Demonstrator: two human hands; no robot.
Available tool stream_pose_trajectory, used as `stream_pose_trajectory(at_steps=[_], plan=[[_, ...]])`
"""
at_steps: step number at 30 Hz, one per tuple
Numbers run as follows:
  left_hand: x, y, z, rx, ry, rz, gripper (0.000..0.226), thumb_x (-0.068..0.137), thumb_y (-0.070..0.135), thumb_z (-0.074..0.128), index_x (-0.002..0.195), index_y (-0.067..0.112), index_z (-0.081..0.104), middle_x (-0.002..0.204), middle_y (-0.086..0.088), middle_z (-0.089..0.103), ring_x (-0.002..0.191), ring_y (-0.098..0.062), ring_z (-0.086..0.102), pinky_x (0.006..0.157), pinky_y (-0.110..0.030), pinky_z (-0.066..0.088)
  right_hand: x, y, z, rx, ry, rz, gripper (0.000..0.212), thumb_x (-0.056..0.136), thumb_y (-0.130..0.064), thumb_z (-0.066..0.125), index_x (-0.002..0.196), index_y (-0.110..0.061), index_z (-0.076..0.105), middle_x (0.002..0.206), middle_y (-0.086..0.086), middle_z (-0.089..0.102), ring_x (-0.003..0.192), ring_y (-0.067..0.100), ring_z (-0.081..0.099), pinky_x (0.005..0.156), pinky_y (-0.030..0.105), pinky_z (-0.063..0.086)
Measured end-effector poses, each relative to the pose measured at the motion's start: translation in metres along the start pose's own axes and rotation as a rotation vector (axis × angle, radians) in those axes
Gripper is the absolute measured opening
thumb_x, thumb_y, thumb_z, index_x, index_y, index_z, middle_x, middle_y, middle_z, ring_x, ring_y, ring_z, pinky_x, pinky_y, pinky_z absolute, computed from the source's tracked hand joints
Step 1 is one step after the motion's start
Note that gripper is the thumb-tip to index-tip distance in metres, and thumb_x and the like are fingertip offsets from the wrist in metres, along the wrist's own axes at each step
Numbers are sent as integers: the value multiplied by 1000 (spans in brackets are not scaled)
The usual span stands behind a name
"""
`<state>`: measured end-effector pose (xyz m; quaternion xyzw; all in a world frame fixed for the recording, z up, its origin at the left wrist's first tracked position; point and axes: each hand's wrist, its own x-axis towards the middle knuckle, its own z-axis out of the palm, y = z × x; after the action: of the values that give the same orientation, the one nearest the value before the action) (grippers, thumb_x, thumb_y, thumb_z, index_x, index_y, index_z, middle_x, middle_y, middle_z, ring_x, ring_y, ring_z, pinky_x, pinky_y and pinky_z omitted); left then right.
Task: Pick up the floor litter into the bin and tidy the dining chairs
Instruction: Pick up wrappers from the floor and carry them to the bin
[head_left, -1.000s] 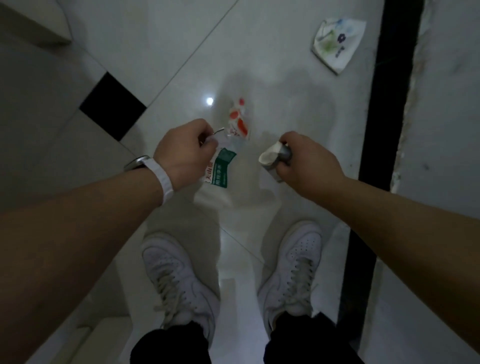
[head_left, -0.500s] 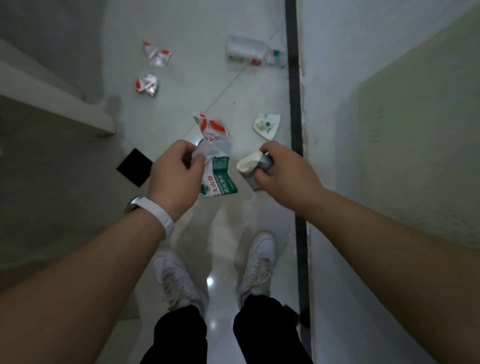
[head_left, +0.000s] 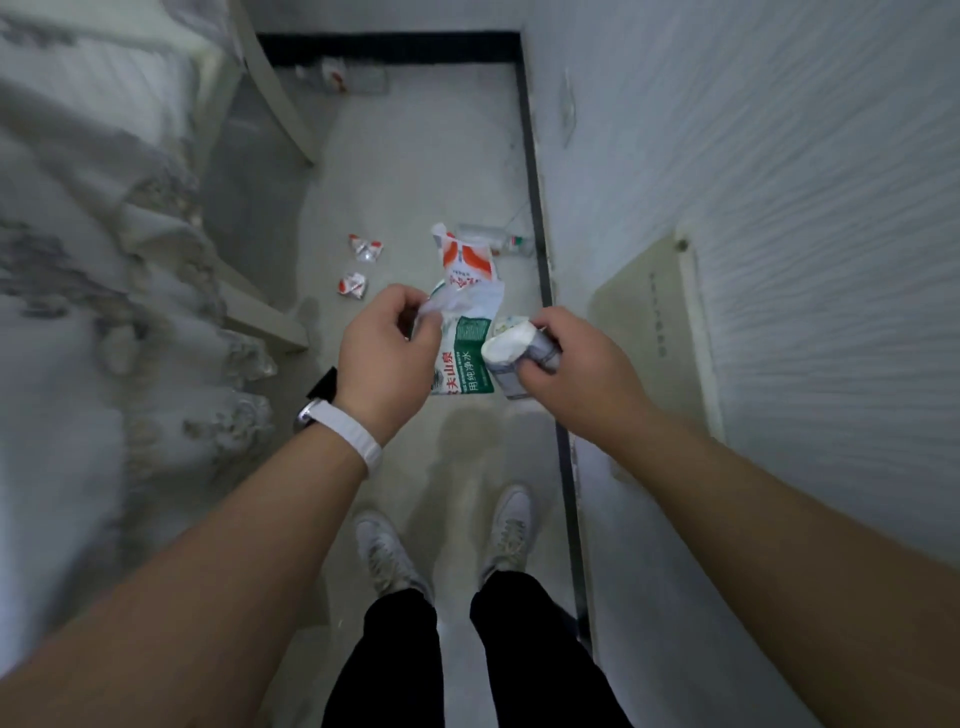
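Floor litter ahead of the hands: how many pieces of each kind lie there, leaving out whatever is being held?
Crumpled red-and-white wrappers: 2
Clear plastic bottle: 1
Total: 3; the litter by the far wall is too blurred to count.

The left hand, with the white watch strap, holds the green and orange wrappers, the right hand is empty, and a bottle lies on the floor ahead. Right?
Not quite. The head view shows the right hand is not empty: it grips crumpled white litter. The left hand does hold the wrappers, and the bottle does lie on the floor ahead.
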<state>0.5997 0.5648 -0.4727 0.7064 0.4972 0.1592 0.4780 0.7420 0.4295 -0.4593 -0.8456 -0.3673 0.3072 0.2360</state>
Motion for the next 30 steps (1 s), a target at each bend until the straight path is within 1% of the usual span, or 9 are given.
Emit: stream_pose_trajectory(at_steps=[8,11,13,15,19,21,26,27,30], plan=[[-30,97,-111,-68,49,73,11,94,21,61,85,28,61,75,11,63,73,-15,63,69,-34,53,-47,-119,-82,-70,46,-107,27,86,-28,66,111,-25,58,96,-10,59,86,16,57,69,30,42],[-44,117,-163,-79,103,108,9,95,24,61,88,29,61,76,13,63,66,1,60,61,-21,50,-61,-163,-91,-89,48,-136,33,86,-30,65,118,-27,57,106,-8,62,90,14,57,70,28,38],[-54,122,-196,-96,125,111,6,96,25,61,91,24,63,79,11,65,66,3,62,57,-17,48,-69,-192,-92,-97,44,-164,31,86,-30,65,116,-27,57,104,-8,63,88,15,57,69,29,40],[-64,124,-226,-123,159,100,7,96,25,61,93,21,65,82,8,68,70,-4,65,58,-23,53,-77,-217,-91,-98,34,-204,29,85,-30,65,112,-28,56,100,-8,63,87,17,59,70,32,45],[-83,126,-268,-155,254,99,12,95,21,61,86,29,60,78,13,65,64,7,60,53,-9,43,-87,-263,-86,-42,30,-258,25,85,-30,68,105,-35,54,93,-14,62,83,11,60,74,35,52],[-90,126,-283,-159,299,84,18,95,19,61,82,30,58,77,12,64,62,8,58,52,-8,41,-87,-282,-83,-15,7,-289,25,85,-29,69,102,-39,53,90,-16,62,81,5,59,73,35,53],[-97,121,-309,-164,419,-6,16,94,20,61,81,28,58,77,7,65,63,-2,58,55,-14,43,-65,-319,-75,3,-99,-401,23,86,-30,70,102,-36,55,91,-15,62,81,4,59,64,24,45],[-100,121,-313,-162,448,-28,16,94,19,62,81,27,59,77,7,65,63,-2,58,54,-13,43,-59,-326,-74,4,-123,-424,22,86,-29,70,101,-35,55,90,-14,62,80,4,58,63,25,45],[-110,126,-323,-137,548,-110,13,95,18,61,83,22,60,74,8,63,59,3,57,51,-10,40,-41,-344,-69,13,-213,-483,20,84,-29,70,100,-29,58,88,-12,63,79,7,60,68,36,52]])
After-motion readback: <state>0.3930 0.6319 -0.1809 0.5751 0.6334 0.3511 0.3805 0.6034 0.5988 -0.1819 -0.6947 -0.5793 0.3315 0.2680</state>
